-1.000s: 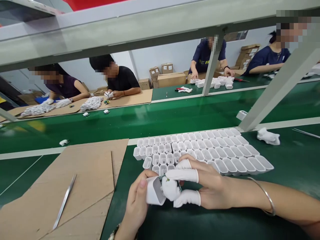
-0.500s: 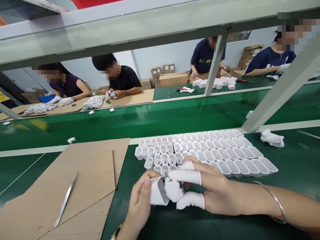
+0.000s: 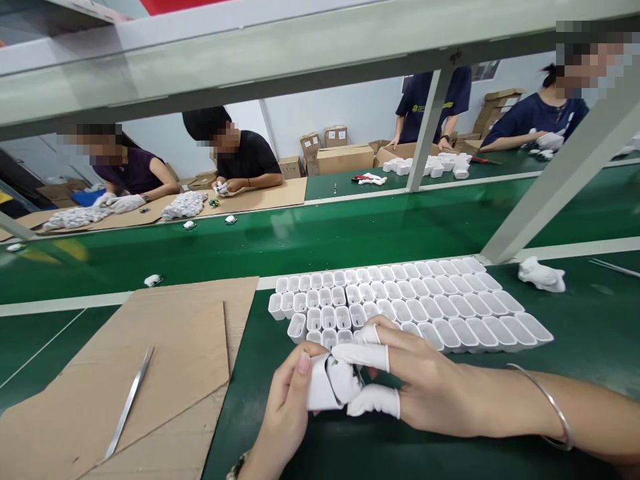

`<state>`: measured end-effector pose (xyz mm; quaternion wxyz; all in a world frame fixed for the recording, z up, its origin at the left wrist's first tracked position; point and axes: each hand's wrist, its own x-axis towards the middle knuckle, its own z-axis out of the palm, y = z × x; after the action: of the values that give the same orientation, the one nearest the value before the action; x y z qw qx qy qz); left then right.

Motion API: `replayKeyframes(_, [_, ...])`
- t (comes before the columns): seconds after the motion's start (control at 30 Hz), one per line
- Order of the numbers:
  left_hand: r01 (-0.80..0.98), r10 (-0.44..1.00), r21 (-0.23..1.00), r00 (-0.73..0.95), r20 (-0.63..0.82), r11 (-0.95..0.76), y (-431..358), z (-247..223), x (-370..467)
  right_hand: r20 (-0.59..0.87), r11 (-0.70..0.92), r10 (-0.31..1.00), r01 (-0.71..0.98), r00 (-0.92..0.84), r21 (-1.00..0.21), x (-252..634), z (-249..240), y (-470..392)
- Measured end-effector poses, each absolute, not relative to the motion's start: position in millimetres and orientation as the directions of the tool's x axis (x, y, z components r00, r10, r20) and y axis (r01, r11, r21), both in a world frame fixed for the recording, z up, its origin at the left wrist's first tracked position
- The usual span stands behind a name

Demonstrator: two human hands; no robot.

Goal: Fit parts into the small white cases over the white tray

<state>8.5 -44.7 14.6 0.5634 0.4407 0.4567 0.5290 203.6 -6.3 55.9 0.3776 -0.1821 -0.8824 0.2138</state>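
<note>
Left hand [image 3: 285, 417]: bare, thumb and fingers closed around a small white plastic shell [image 3: 319, 388].
Right hand [image 3: 400, 380]: fingertips in white covers, pinching an insert into the shell's open end; what it is cannot be made out.
Progress: the insert looks partly seated, likely mid-assembly.
Behind the hands: rows of empty white shells [image 3: 415, 303], seemingly unfilled.
Left: tweezers [image 3: 129, 402] on cardboard [image 3: 185, 333].
Far: other people at a green conveyor belt [image 3: 320, 233].
</note>
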Motion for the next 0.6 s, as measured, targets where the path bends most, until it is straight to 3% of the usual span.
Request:
replayKeyframes(0.13, [-0.224, 0.997, 0.973, -0.040, -0.071, 0.060, -46.5, 14.4, 14.4, 0.613, 0.835, 0.515, 0.189, -0.599, -0.517, 199.5, 49.5, -4.9])
replayKeyframes(0.3, [-0.298, 0.984, 0.954, -0.155, -0.090, 0.040, -50.1, 13.5, 23.4, 0.783, 0.947, 0.321, 0.183, -0.533, -0.263, 195.4, 45.3, -1.9])
replayKeyframes(0.4, [-0.347, 0.972, 0.937, -0.204, -0.119, 0.042, -51.6, 12.8, 25.9, 0.734, 0.956, 0.294, 0.206, -0.612, -0.211, 195.6, 50.2, -2.1])
replayKeyframes(0.6, [-0.370, 0.973, 0.928, -0.191, -0.130, 0.052, -52.8, 12.9, 25.8, 0.659, 0.954, 0.298, 0.206, -0.691, -0.216, 193.9, 57.5, -4.5])
